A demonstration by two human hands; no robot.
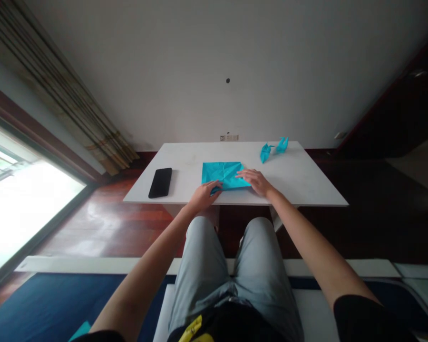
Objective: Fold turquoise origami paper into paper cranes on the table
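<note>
A creased sheet of turquoise paper (222, 173) lies on the small white table (299, 180) in front of me. My left hand (204, 194) is at the sheet's near left corner, its fingers pinching the lifted paper edge. My right hand (256, 181) rests on the sheet's right side with fingers spread flat, pressing it down.
A black phone (160, 182) lies at the table's left. Two folded turquoise paper figures (273, 148) sit at the far right corner. My knees are under the table's near edge. A window and curtain are on the left, dark wooden floor around.
</note>
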